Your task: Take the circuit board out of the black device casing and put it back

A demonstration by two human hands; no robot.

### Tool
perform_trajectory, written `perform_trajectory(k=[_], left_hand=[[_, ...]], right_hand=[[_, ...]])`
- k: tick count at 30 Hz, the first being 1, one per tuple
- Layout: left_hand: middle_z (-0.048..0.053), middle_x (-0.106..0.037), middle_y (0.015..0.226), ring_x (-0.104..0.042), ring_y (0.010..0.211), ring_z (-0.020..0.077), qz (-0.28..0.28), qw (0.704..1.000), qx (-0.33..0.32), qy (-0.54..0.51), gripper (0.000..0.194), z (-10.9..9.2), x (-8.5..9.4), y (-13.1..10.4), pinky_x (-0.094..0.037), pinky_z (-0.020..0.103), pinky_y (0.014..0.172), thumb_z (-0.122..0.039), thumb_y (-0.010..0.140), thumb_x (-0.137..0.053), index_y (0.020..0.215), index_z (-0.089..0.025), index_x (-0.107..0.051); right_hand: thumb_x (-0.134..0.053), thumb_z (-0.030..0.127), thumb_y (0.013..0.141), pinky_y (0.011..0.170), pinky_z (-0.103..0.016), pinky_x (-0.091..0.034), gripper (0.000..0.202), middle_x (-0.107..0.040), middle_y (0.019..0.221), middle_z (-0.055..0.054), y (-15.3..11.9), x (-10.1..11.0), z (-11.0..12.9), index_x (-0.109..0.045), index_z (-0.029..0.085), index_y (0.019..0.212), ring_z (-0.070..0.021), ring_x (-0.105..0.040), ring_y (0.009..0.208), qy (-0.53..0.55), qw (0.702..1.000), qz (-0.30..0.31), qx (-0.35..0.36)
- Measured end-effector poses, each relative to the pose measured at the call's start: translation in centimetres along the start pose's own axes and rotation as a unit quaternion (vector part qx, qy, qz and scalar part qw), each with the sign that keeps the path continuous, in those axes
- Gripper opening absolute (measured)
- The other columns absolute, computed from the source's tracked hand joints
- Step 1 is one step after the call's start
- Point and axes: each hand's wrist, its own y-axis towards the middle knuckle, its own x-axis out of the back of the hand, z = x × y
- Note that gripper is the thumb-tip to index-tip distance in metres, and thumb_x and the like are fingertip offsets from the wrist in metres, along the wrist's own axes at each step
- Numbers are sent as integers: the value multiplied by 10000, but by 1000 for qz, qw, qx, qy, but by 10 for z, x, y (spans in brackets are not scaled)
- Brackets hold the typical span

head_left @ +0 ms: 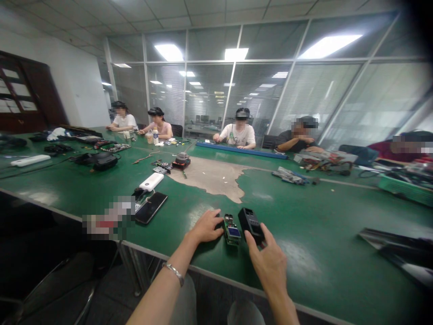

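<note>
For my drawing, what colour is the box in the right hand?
The box is black, seen in the head view.

the table (314, 216) is green, with a pale patch (211, 183) toward the far middle. on its near side lies a circuit board (232, 233); to the left, a black phone (151, 208) and a white power bank (152, 182); far, a blue bar (241, 150); at right, a green basket (404, 189).

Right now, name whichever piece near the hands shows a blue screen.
The green circuit board by the left hand; the black casing in the right hand has none.
</note>
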Motion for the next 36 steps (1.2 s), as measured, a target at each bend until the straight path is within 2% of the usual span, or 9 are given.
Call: perform_trajectory(k=[5,8,11,17,22,27,32,36], left_hand=[[91,-395,1458,-385,1324,281,3,1000,6,-7,388,0,0,-1,-250,484,1126,-394,882,-541,1240,-243,-558],[93,-393,1460,-380,1329,281,3,1000,5,-14,405,0,1,-2,-247,489,1128,-396,880,-539,1252,-237,-537],[108,-392,1462,-365,1343,276,-3,1000,8,-28,499,0,2,-1,-246,482,1134,-396,863,-558,1318,-216,-463],[137,-378,1471,-342,1364,276,-4,999,11,-36,584,2,0,0,-238,481,1144,-373,848,-559,1373,-176,-397],[141,-359,1483,-331,1373,264,-9,999,15,-28,638,4,-4,1,-251,460,1147,-267,802,-558,1399,-177,-354],[149,-337,1494,-308,1386,261,1,1000,18,-21,640,6,-7,1,-237,455,1156,-253,818,-522,1420,-152,-330],[136,-353,1488,-323,1377,265,-2,1000,14,-14,585,7,-7,1,-248,473,1146,-269,834,-525,1392,-172,-378],[140,-355,1485,-329,1373,264,-9,1000,10,-15,593,6,-6,1,-256,457,1146,-280,836,-531,1395,-164,-369]], right_hand=[[-499,551,824,843,-364,-488,639,-657,1144,-159,0,-5,30,-526,123,1297,-258,-660,931,20,999,14,38],[-494,514,837,857,-373,-481,619,-656,1139,-176,-2,-13,39,-518,97,1294,-274,-648,975,-1,998,29,52],[-496,486,845,868,-381,-474,610,-647,1146,-190,-3,-19,42,-506,72,1293,-291,-632,1017,-21,997,32,70],[-487,453,856,883,-380,-464,606,-636,1159,-201,-9,-25,38,-486,42,1302,-300,-618,1036,-55,994,50,84],[-465,440,870,876,-386,-465,561,-636,1157,-177,-23,-34,26,-483,85,1304,-285,-620,1021,-44,994,53,83],[-487,445,863,924,-405,-450,591,-589,1236,-178,-32,-41,17,-444,89,1333,-287,-571,1102,-15,994,31,101],[-521,478,852,999,-428,-410,658,-544,1298,-187,-31,-43,17,-408,78,1361,-293,-510,1191,29,992,2,122],[-492,448,881,1011,-423,-407,586,-542,1310,-174,-33,-43,19,-439,96,1346,-273,-510,1200,38,991,5,131]])
